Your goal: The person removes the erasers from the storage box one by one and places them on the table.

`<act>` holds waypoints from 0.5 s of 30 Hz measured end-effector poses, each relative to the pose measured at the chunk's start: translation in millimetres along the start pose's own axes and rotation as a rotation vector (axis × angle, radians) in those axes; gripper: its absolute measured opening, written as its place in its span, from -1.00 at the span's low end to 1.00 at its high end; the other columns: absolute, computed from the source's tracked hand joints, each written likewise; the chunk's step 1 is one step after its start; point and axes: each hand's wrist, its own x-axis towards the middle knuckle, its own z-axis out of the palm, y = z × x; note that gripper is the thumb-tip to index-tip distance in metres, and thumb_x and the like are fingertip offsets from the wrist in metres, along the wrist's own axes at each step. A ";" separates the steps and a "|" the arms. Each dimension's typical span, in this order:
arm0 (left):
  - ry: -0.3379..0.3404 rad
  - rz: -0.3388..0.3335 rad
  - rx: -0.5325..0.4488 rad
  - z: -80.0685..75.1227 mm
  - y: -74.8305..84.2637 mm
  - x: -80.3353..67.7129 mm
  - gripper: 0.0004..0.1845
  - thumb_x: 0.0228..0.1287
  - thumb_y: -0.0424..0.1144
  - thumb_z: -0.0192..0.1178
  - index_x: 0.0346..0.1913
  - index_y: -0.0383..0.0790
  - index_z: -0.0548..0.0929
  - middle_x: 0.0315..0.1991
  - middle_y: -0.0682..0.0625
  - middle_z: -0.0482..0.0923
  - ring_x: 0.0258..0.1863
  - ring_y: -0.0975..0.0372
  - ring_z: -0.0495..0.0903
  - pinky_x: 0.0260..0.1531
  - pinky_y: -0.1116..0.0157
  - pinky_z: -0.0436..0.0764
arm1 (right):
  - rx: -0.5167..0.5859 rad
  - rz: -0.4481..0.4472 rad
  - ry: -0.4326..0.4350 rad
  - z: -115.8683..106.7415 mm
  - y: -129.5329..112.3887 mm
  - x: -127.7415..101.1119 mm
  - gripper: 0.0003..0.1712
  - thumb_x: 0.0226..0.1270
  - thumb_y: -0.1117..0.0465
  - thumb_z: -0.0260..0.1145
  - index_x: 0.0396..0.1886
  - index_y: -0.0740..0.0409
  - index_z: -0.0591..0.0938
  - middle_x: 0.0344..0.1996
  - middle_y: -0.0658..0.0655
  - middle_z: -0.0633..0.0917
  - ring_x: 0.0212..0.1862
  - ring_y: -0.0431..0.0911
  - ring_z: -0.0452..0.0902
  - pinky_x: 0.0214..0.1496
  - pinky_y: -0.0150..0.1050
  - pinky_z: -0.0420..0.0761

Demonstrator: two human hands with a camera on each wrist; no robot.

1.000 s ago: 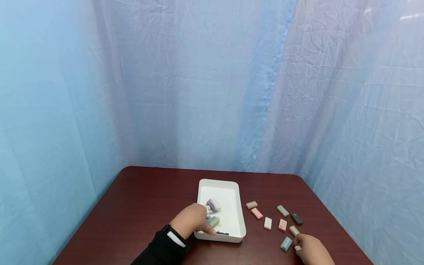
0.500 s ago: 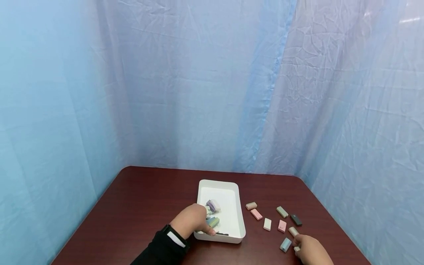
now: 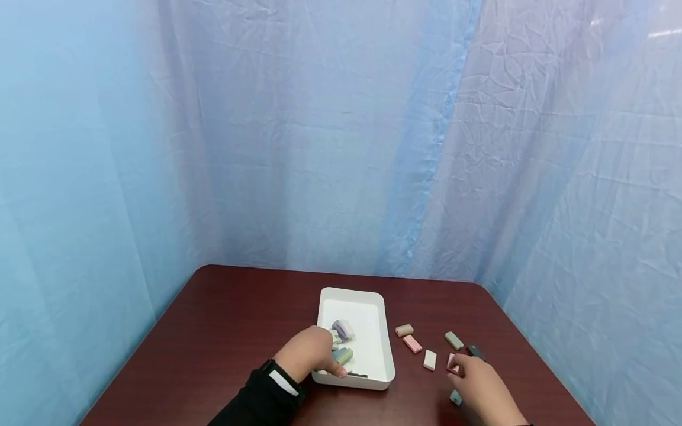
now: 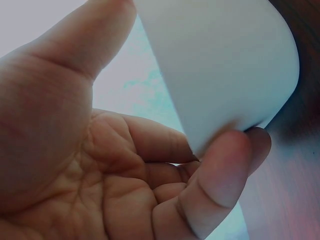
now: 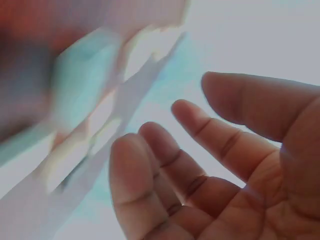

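Note:
My left hand (image 3: 315,353) grips the near left rim of a white tray (image 3: 353,294); in the left wrist view the left hand (image 4: 150,155) has its thumb and fingers curled round the tray wall (image 4: 225,65). Several pastel blocks (image 3: 343,343) lie in the tray beside that hand. My right hand (image 3: 471,378) hovers over the loose blocks to the right, fingertips at a pink block (image 3: 452,361). Seen from the right wrist, the right hand (image 5: 210,150) has its fingers spread and holds nothing. A blue block (image 3: 455,397) peeks out under it.
On the dark red table (image 3: 240,319), right of the tray, lie a beige block (image 3: 404,329), a pink one (image 3: 412,344), a pale one (image 3: 430,360), a grey-green one (image 3: 454,340) and a dark one (image 3: 473,350). Blue curtains close in the back and sides.
My right hand has moved forward and left from the table's near edge, now covering the beige block by the blue one. The left hand and tray have stayed put.

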 end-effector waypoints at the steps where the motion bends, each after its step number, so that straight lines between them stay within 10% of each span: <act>1: 0.001 0.001 0.002 -0.2 -0.5 0.2 -0.30 -0.03 0.33 0.63 -0.21 -0.31 0.77 -0.33 -0.03 0.65 -0.36 0.19 0.50 -0.10 0.17 0.62 | 0.028 -0.026 0.013 2.2 -12.1 -0.4 -0.93 0.43 0.26 0.43 -0.14 0.08 0.73 -0.42 0.01 0.66 -0.40 -0.11 0.51 -0.30 -0.11 0.52; 10: 0.002 0.025 -0.015 0.1 -4.6 0.7 -0.36 0.00 0.30 0.62 -0.31 -0.27 0.74 -0.40 0.00 0.60 -0.41 0.18 0.48 -0.20 0.17 0.58 | 0.092 -0.449 -0.061 20.6 -111.4 12.6 -0.83 0.50 0.24 0.39 0.00 -0.03 0.76 -0.22 -0.03 0.73 -0.27 -0.21 0.60 -0.26 -0.22 0.57; 15: 0.007 0.027 0.005 0.4 -5.4 0.4 -0.36 -0.01 0.33 0.61 -0.37 -0.24 0.73 -0.41 0.00 0.61 -0.43 0.20 0.50 -0.21 0.19 0.59 | -0.007 -0.495 -0.229 41.9 -139.9 30.5 -0.79 0.57 0.19 0.31 0.07 0.07 0.76 -0.16 0.05 0.76 -0.23 -0.12 0.64 -0.22 -0.12 0.60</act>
